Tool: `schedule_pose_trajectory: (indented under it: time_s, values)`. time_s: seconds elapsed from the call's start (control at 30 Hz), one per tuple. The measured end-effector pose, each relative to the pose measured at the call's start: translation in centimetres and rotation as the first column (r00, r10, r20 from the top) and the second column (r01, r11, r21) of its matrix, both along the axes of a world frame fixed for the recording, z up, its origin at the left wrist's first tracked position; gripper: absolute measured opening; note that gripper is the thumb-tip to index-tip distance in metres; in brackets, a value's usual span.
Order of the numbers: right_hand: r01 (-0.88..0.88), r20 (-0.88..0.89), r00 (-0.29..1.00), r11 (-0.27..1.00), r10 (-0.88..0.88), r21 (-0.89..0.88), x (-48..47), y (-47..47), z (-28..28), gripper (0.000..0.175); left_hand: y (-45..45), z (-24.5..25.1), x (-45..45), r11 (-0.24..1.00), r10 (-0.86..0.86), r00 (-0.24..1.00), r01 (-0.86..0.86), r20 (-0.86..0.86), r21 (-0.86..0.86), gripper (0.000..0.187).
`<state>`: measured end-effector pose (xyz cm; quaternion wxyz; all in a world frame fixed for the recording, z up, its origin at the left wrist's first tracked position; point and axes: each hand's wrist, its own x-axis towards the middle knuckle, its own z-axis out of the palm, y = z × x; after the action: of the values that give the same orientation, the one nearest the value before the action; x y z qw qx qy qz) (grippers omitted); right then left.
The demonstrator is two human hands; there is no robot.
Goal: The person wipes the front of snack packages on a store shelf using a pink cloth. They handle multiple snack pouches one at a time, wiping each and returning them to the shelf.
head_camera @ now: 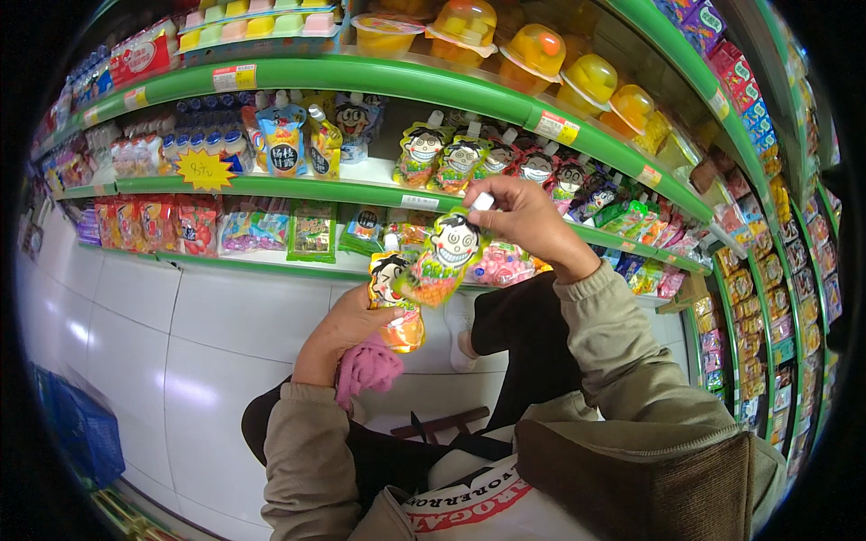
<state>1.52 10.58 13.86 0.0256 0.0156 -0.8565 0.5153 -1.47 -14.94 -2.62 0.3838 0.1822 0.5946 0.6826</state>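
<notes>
My right hand [517, 216] pinches the white cap of a green spouted pouch [443, 260] printed with a grinning cartoon face. This pouch hangs tilted in front of the shelves and overlaps part of an orange spouted pouch [399, 331]. The orange one, with a winking cartoon face, is gripped in my left hand [352, 321]. A pink cloth [369, 368] hangs beneath that same hand; how it is held is hidden. Just behind my right hand, a row of similar capped pouches [460, 162] stands upright on the middle shelf.
Green-edged shelving [304, 186] curves across the front. Domed jelly cups [534, 54] stand on the upper shelf; bagged sweets [254, 226] fill the lowest. A yellow starburst price tag [205, 169] sticks out from an edge. A blue basket [74, 422] is on the tiled floor [223, 304] at left.
</notes>
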Motion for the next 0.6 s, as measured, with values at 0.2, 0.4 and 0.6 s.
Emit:
schedule_pose_trajectory:
  time_s: [0.2, 0.4, 0.6]
  values:
    - [0.008, -0.299, 0.949, 0.935, 0.104, 0.354, -2.3, -1.7, 2.6, 0.018, -0.9, 0.0, -0.6, 0.997, 0.067, 0.991, -0.071, 0.118, 0.031, 0.034]
    - [0.060, -0.489, 0.847, 0.875, 0.210, 0.480, -6.9, -4.7, 3.2, 0.020, -1.1, 1.3, -0.7, 0.980, 0.195, 0.978, -0.197, 0.070, 0.021, 0.032]
    - [0.160, -0.597, 0.747, 0.793, 0.292, 0.588, -9.6, -5.9, 2.2, 0.019, -2.0, 2.0, -1.4, 0.926, 0.272, 0.929, -0.324, 0.251, 0.195, 0.034]
